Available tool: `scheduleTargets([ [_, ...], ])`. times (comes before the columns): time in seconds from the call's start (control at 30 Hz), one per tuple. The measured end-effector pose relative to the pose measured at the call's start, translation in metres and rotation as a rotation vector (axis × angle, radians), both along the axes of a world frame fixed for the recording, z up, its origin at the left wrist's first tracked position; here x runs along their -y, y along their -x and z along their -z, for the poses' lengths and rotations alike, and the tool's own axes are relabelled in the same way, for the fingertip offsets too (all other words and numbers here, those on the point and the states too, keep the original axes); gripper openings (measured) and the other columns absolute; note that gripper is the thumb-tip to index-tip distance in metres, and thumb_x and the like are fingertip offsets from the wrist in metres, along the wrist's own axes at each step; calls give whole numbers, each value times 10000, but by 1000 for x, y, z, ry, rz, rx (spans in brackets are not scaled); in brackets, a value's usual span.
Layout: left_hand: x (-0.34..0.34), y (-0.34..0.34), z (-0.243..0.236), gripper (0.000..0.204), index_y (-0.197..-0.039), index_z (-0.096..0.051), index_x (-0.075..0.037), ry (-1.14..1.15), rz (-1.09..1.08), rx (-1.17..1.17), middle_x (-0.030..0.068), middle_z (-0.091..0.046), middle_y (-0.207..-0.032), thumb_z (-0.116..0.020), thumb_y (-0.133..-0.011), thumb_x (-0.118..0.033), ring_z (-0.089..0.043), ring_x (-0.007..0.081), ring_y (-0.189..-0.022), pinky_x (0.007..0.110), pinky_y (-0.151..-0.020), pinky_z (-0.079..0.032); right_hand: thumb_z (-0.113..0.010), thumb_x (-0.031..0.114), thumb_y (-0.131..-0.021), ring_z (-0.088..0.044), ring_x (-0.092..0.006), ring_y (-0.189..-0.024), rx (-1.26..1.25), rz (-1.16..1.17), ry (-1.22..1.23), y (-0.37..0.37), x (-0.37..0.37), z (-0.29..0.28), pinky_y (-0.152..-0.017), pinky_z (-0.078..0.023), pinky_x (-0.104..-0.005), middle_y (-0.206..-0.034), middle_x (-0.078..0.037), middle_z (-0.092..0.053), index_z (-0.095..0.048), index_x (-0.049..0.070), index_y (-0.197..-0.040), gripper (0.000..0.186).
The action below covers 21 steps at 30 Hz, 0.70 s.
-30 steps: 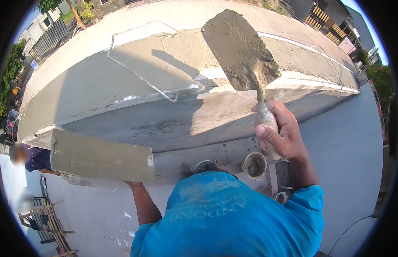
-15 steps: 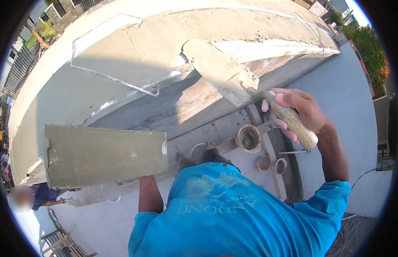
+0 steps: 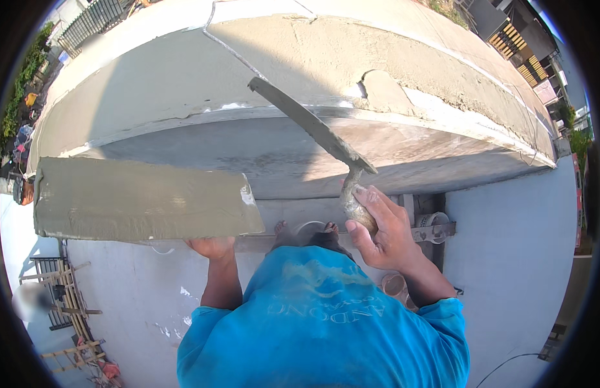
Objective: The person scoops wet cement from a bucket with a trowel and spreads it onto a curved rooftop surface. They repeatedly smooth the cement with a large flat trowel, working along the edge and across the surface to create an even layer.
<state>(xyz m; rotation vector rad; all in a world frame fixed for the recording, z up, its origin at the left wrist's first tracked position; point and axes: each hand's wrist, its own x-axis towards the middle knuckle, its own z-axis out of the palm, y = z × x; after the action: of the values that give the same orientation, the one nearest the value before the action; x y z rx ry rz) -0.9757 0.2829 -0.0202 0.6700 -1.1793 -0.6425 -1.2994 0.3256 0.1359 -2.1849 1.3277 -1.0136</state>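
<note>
My left hand (image 3: 211, 247) is closed under a broad rectangular hawk (image 3: 145, 200), whose flat top carries a grey film of mortar. Most of those fingers are hidden beneath the board. In my right hand (image 3: 389, 234) is a trowel (image 3: 306, 123), gripped by its mortar-crusted handle. Its blade is turned nearly edge-on and points up to the left, apart from the hawk. Beyond both hands curves a ledge (image 3: 183, 84) faced with grey mortar. A raised patch of mortar (image 3: 384, 90) lies on its sunlit part, right of the trowel blade.
Below the ledge a plank (image 3: 251, 244) runs across near my feet. A white bucket (image 3: 432, 221) stands to the right, with a small brown pot (image 3: 395, 284) by my right forearm. A bent metal rod (image 3: 232, 52) lies over the ledge. A pale wall (image 3: 513, 239) rises at right.
The trowel has come off the ledge, moved left and turned edge-on, leaving a mortar patch behind. My right hand drew in toward my body. The view has swung right.
</note>
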Motion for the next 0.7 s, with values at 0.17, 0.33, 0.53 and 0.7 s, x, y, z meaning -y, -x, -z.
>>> scheduleTargets([
  [0.17,-19,-11,-23,516,-1402,-455,-32,118,-53,-555,123,-540,-1331,-388,-1059,-411,-540,278,-1237,442,-1019,-470,-762,156,-853,-609,-265,-608,93,-231,-21,-44,12,22,-513,-482,-364,-895,-138,-601,-592,-14,-1306,514],
  [0.33,-19,-2,-70,456,-1407,-430,-74,129,-616,-452,61,-506,-1357,-539,-1021,-292,-522,190,-1225,382,-984,-496,-761,160,-858,-625,-294,-629,-132,-295,-72,-53,15,25,-543,-497,-389,-929,-149,-635,-635,13,-1285,469],
  [0.53,-25,-14,-49,505,-1441,-387,-69,212,-917,-474,74,-493,-1372,-598,-1014,-240,-539,201,-1210,397,-996,-502,-756,206,-861,-652,-287,-641,-143,-352,-148,-65,22,54,-536,-527,-401,-964,-117,-641,-660,113,-1307,465],
  [0.7,-17,-7,-36,590,-1447,-353,-12,96,-1094,-373,119,-485,-1386,-642,-992,-252,-551,230,-1209,412,-1010,-492,-769,205,-851,-666,-310,-668,-79,-518,-263,-83,25,46,-575,-546,-417,-992,-136,-660,-650,108,-1326,499],
])
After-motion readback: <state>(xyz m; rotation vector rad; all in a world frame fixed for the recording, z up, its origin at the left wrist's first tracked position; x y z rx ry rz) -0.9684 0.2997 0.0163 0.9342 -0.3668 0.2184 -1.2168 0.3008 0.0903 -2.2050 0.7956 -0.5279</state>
